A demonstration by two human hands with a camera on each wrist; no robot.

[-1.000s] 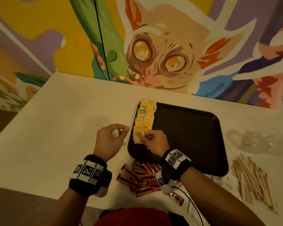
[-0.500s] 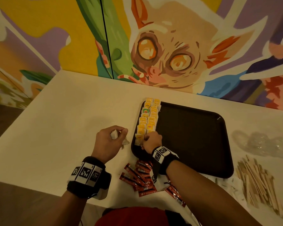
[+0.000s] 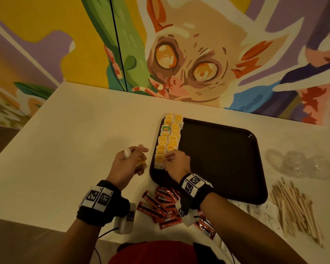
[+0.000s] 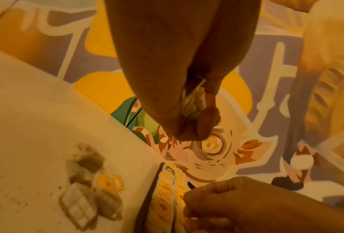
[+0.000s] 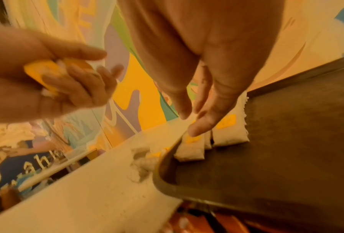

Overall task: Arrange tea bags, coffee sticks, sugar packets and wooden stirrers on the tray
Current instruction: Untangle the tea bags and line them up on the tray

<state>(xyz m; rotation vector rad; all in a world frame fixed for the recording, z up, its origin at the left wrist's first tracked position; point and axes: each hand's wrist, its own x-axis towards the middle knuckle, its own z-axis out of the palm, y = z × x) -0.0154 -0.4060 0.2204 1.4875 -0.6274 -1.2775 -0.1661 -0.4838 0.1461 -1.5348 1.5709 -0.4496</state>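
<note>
Two rows of yellow-tagged tea bags (image 3: 170,138) lie along the left side of the dark tray (image 3: 217,159). My right hand (image 3: 168,158) is at the near end of these rows, and its straight fingertips (image 5: 195,131) press on the nearest tea bag (image 5: 191,146). Just left of the tray, above the table, my left hand (image 3: 139,157) grips a small bunch of tea bags (image 5: 43,74) in curled fingers. Red coffee sticks (image 3: 160,204) lie in a heap at the table's front edge, partly under my right wrist. Wooden stirrers (image 3: 291,208) are piled to the right of the tray.
A few loose tea bags (image 4: 87,189) lie on the white table beside the tray's left rim. Crumpled clear plastic (image 3: 301,164) sits right of the tray. White packets (image 3: 259,210) lie between the tray and the stirrers. A painted wall runs along the table's far edge.
My left hand has turned a little, and a yellow tag now shows under its fingers. My right hand has stayed at the near end of the tea bag rows.
</note>
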